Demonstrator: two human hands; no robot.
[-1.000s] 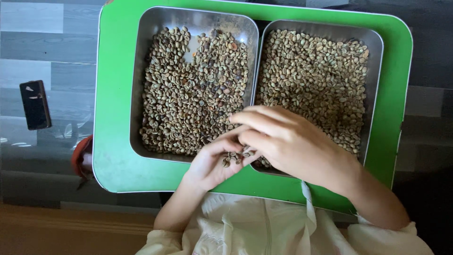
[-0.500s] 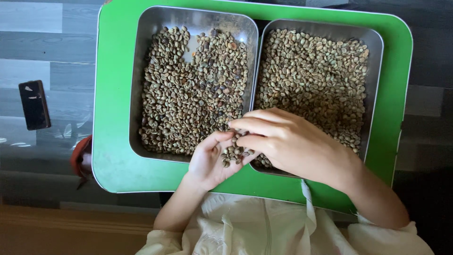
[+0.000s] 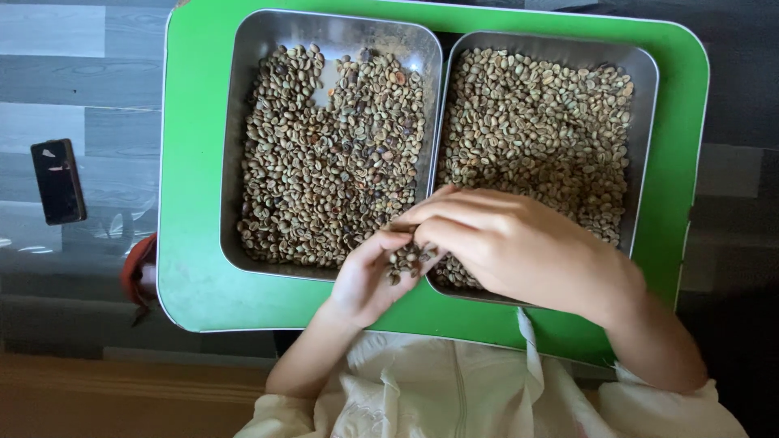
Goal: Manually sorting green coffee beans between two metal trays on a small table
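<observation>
My left hand (image 3: 369, 280) is cupped, fingers curled up around a small heap of beans (image 3: 403, 261) over the near edge of the 2 metal trays (image 3: 243, 162) on the green board (image 3: 191, 268). My right hand (image 3: 507, 243) pinches among them, fingertips pressed together.

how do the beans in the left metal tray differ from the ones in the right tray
The left tray holds a mixed lot: many dark brown and reddish beans among pale ones, while the right tray holds beans of a more even pale greenish tan. The left tray shows bare metal patches near its far end; the right tray's beans cover it almost fully. Both are steel trays side by side on a green board.
</observation>
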